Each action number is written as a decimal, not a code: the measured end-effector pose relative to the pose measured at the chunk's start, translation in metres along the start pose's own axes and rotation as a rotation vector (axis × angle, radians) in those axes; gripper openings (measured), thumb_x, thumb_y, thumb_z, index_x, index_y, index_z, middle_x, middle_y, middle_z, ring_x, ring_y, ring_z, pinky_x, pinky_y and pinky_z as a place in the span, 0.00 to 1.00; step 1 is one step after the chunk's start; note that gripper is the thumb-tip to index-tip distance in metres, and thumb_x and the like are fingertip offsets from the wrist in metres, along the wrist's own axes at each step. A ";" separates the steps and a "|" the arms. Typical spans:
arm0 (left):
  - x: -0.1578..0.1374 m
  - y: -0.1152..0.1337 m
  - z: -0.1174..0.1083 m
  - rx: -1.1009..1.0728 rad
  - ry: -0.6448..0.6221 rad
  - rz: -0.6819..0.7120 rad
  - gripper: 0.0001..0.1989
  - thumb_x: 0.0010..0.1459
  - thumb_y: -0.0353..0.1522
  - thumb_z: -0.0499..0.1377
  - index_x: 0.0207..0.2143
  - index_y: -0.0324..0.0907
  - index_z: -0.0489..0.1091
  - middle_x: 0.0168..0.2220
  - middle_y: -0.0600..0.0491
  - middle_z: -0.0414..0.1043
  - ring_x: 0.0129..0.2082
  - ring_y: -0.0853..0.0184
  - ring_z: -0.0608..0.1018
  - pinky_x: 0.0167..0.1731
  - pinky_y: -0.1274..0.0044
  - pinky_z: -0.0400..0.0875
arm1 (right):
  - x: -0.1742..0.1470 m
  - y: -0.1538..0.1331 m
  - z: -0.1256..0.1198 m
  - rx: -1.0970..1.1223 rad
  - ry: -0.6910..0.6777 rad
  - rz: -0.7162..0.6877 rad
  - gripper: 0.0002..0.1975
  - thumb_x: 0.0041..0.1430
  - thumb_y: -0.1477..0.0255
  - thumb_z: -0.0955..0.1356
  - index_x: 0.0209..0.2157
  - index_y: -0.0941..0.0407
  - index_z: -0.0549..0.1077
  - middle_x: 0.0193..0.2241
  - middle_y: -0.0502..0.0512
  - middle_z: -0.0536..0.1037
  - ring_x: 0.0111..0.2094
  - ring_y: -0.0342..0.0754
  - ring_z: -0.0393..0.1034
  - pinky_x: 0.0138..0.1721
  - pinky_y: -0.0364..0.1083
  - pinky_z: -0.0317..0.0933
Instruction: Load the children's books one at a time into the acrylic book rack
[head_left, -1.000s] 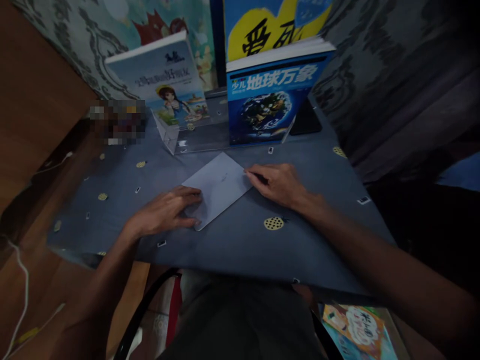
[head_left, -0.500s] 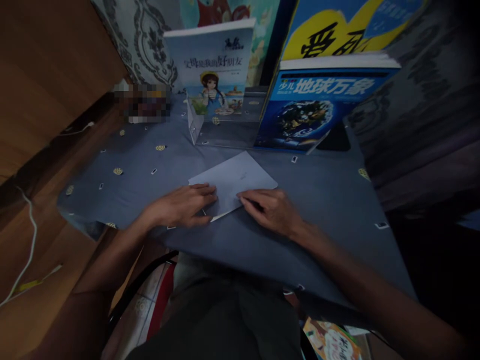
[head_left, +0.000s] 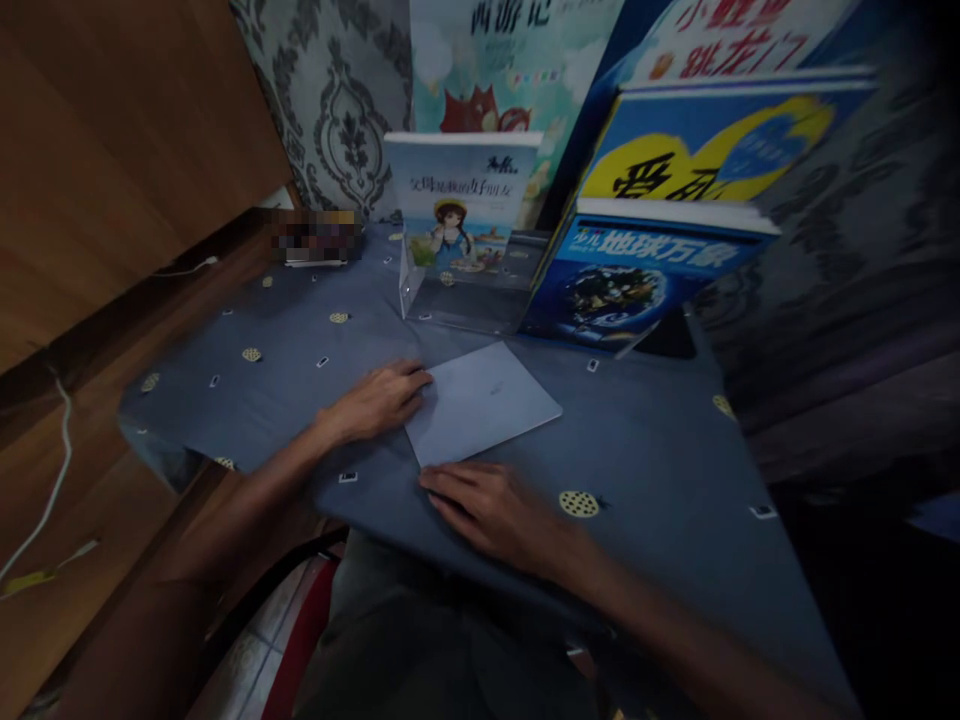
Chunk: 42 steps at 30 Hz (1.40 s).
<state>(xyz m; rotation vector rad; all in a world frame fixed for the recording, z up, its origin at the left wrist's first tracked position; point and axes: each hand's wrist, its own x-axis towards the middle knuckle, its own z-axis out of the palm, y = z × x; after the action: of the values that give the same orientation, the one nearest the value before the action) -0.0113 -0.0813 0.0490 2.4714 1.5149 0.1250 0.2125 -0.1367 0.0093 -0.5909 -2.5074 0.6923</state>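
Observation:
A white, apparently folded sheet of paper point(head_left: 487, 405) lies slanted on the cloth-covered table in front of me. My left hand point(head_left: 379, 400) is at its left edge, with bent fingers on the paper's far-left corner, holding it there. At the near corner is my right hand point(head_left: 487, 510), its thumb and fingertips drawn together on the paper's tip. A small dark mark shows on the upper face of the sheet. Both palms face down, so the undersides of the fingers are hidden.
Behind the paper, a clear stand point(head_left: 469, 305) holds a book with a girl on its cover point(head_left: 457, 215). To its right leans a blue book with a globe point(head_left: 637, 280), several more books behind. A blurred-out item point(head_left: 315, 237) sits at the back left. A white cable point(head_left: 64, 450) runs at the left.
My right hand has moved left and nearer to me, from the paper's near edge to its near corner. My left hand stays at the left edge. The view has tilted up, showing more books.

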 end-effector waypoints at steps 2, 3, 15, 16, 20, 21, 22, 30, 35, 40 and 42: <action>0.004 -0.005 0.006 -0.023 0.035 -0.004 0.19 0.67 0.32 0.52 0.58 0.42 0.69 0.57 0.45 0.72 0.58 0.58 0.74 0.57 0.66 0.67 | -0.001 0.000 0.000 0.002 0.007 0.024 0.11 0.68 0.74 0.65 0.47 0.53 0.78 0.40 0.57 0.84 0.40 0.49 0.80 0.44 0.45 0.72; 0.005 -0.007 0.008 -0.042 0.054 -0.003 0.18 0.67 0.32 0.52 0.58 0.42 0.69 0.56 0.46 0.74 0.56 0.58 0.74 0.56 0.67 0.68 | -0.001 0.001 -0.001 -0.002 0.010 0.033 0.10 0.68 0.74 0.65 0.46 0.53 0.78 0.39 0.56 0.84 0.39 0.49 0.80 0.43 0.45 0.71; 0.058 -0.020 0.021 -0.951 -0.096 -0.232 0.19 0.49 0.46 0.65 0.32 0.39 0.70 0.19 0.61 0.62 0.20 0.72 0.64 0.21 0.79 0.55 | -0.014 0.013 -0.006 0.020 0.140 0.225 0.11 0.65 0.74 0.63 0.33 0.54 0.77 0.29 0.54 0.80 0.29 0.48 0.76 0.31 0.44 0.66; 0.059 -0.019 0.020 -1.033 -0.109 -0.226 0.21 0.45 0.47 0.67 0.31 0.40 0.69 0.19 0.62 0.61 0.19 0.73 0.63 0.21 0.80 0.55 | -0.016 0.016 -0.008 0.023 0.165 0.260 0.11 0.65 0.73 0.63 0.33 0.53 0.77 0.29 0.54 0.80 0.30 0.48 0.76 0.32 0.45 0.66; 0.050 -0.016 0.013 -1.265 -0.100 -0.171 0.29 0.38 0.51 0.73 0.31 0.40 0.68 0.22 0.61 0.65 0.20 0.75 0.64 0.22 0.82 0.55 | -0.024 0.037 -0.021 0.047 0.332 0.472 0.10 0.63 0.68 0.64 0.29 0.51 0.74 0.28 0.52 0.80 0.28 0.50 0.76 0.31 0.47 0.68; 0.047 -0.016 0.011 -1.289 -0.102 -0.160 0.30 0.38 0.52 0.73 0.32 0.40 0.69 0.23 0.60 0.66 0.21 0.76 0.64 0.22 0.82 0.55 | -0.025 0.042 -0.025 0.082 0.377 0.520 0.10 0.63 0.66 0.64 0.29 0.51 0.72 0.26 0.51 0.79 0.27 0.50 0.75 0.29 0.47 0.68; 0.044 -0.017 0.008 -1.301 -0.100 -0.152 0.31 0.38 0.53 0.73 0.33 0.40 0.69 0.24 0.60 0.66 0.20 0.76 0.64 0.21 0.82 0.55 | -0.025 0.047 -0.029 0.133 0.425 0.559 0.09 0.61 0.64 0.65 0.28 0.51 0.70 0.24 0.50 0.77 0.25 0.49 0.73 0.27 0.47 0.67; 0.036 -0.029 -0.004 -1.220 -0.006 -0.087 0.31 0.44 0.55 0.70 0.38 0.39 0.71 0.22 0.61 0.61 0.18 0.77 0.59 0.16 0.82 0.49 | 0.004 0.060 -0.036 0.688 0.669 0.732 0.19 0.48 0.55 0.69 0.33 0.49 0.58 0.21 0.40 0.68 0.12 0.41 0.60 0.11 0.39 0.50; 0.036 -0.047 -0.008 -1.245 0.098 -0.120 0.32 0.43 0.56 0.70 0.37 0.40 0.69 0.20 0.62 0.60 0.16 0.78 0.58 0.16 0.83 0.49 | 0.039 0.059 -0.049 0.690 0.708 0.602 0.17 0.48 0.60 0.69 0.34 0.50 0.58 0.20 0.39 0.69 0.14 0.40 0.64 0.12 0.37 0.53; 0.042 -0.067 -0.024 -1.245 0.249 -0.149 0.33 0.41 0.55 0.71 0.37 0.40 0.68 0.21 0.62 0.62 0.16 0.78 0.60 0.15 0.84 0.49 | 0.088 0.069 -0.073 0.593 0.706 0.464 0.15 0.48 0.62 0.66 0.36 0.51 0.59 0.23 0.39 0.68 0.15 0.40 0.66 0.12 0.38 0.56; 0.047 -0.074 -0.033 -1.232 0.308 -0.145 0.32 0.40 0.55 0.72 0.36 0.41 0.68 0.21 0.63 0.62 0.16 0.78 0.60 0.15 0.84 0.49 | 0.105 0.073 -0.084 0.551 0.695 0.427 0.15 0.48 0.63 0.66 0.36 0.51 0.59 0.23 0.39 0.68 0.15 0.40 0.66 0.12 0.39 0.56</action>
<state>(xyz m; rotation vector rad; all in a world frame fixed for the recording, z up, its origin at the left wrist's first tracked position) -0.0602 -0.0028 0.0606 1.3682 1.1215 1.0729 0.1935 0.0042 0.0659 -0.9579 -1.4791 1.0574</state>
